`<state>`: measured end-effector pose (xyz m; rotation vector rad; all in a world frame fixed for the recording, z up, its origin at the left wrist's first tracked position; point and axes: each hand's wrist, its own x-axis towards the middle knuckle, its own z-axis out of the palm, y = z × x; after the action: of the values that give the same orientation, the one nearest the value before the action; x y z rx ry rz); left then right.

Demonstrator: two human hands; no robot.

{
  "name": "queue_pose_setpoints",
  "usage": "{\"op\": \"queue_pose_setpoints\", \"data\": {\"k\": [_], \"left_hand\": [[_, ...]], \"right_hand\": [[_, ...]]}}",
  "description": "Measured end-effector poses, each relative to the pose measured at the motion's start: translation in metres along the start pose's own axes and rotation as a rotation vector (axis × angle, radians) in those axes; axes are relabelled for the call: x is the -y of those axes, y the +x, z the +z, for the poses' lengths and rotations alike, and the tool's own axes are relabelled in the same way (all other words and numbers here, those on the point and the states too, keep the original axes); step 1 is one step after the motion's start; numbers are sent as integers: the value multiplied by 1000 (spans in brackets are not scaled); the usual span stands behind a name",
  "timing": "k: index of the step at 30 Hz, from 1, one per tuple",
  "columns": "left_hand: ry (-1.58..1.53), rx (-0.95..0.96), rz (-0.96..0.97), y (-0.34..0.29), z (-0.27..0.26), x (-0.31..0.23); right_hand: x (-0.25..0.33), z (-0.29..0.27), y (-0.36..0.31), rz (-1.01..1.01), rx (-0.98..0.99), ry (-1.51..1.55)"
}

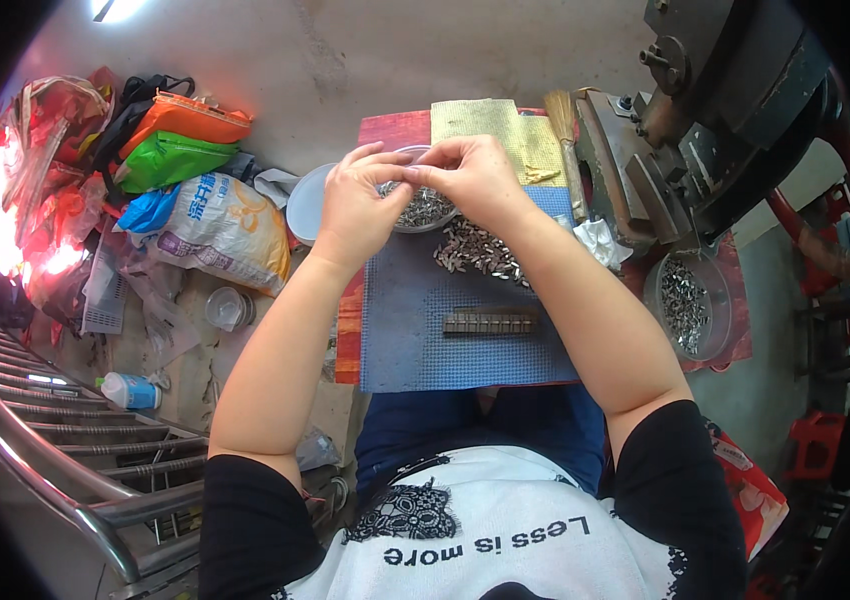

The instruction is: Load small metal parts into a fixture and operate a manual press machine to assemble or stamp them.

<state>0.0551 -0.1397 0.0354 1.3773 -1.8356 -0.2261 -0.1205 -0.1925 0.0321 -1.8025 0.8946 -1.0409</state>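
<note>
Both my hands meet over a round bowl [427, 229] of small shiny metal pieces. My left hand [360, 197] has thumb and index finger pinched together at the bowl's upper side. Right beside it, my right hand [477, 182] pinches too, its fingertips nearly touching the left ones. Anything between the fingertips is too small to make out. Under my right wrist lies a loose heap of small metal pieces [480, 250] on a blue textured mat [405, 350]. A ribbed metal block [490, 322] rests on the mat, nearer to me.
A white lid [307, 205] lies left of the bowl. Behind are a yellow textured sheet [475, 118] and a brush [562, 130]. A clear tub [713, 335] of metal pieces and a dark machine [680, 130] stand right. Bags [215, 225] and a metal rack [95, 480] are left.
</note>
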Motion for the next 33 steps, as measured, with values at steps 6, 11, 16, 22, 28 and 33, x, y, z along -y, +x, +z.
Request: {"op": "queue_pose_setpoints", "data": {"k": [6,11,16,22,28,33], "left_hand": [[225,-62,24,1,-3,-10],[266,-142,31,2,-2,-11],[298,-193,180,-6,8,-11],[367,-254,148,-4,1,-18],[193,-245,97,-15,-1,-21],[117,-327,124,-21,6,-23]], "right_hand": [[4,-1,3,69,3,-10],[3,-3,4,101,89,-6],[-8,-5,4,134,10,40],[0,-10,3,127,100,27],[20,-12,0,150,78,-48],[24,-9,-7,128,119,2]]}}
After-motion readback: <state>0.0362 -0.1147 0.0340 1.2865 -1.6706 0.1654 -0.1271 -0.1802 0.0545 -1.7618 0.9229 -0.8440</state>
